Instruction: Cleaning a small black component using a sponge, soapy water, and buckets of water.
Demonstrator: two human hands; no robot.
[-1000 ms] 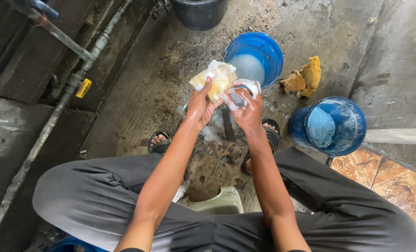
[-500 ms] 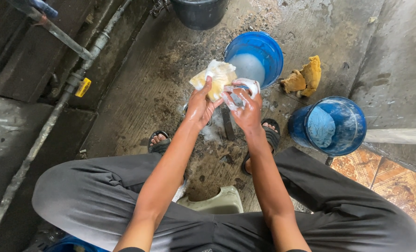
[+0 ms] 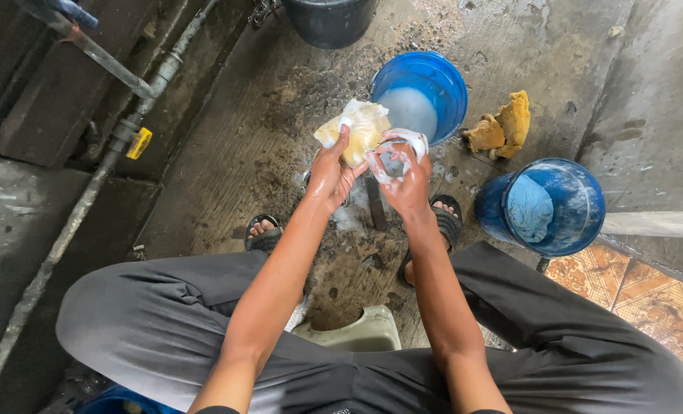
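Observation:
My left hand (image 3: 332,175) grips a soapy yellow sponge (image 3: 359,129), thumb pressed on its side. My right hand (image 3: 406,178) holds a small foam-covered object (image 3: 395,157) right beside the sponge; the suds hide what it is. Both hands are raised over the wet concrete floor (image 3: 241,153), in front of a blue bucket (image 3: 424,84) of milky soapy water. I sit low with knees spread, and my sandalled feet show below my hands.
A second blue bucket (image 3: 547,205) with a blue cloth inside stands at right. A yellow-brown rag (image 3: 502,126) lies between the buckets. A black bucket (image 3: 329,19) sits at top. Metal pipes (image 3: 111,149) run along the left. A pale green stool (image 3: 353,335) sits under me.
The hands have shifted only slightly while working the sponge against the foamy object. Nothing else has moved.

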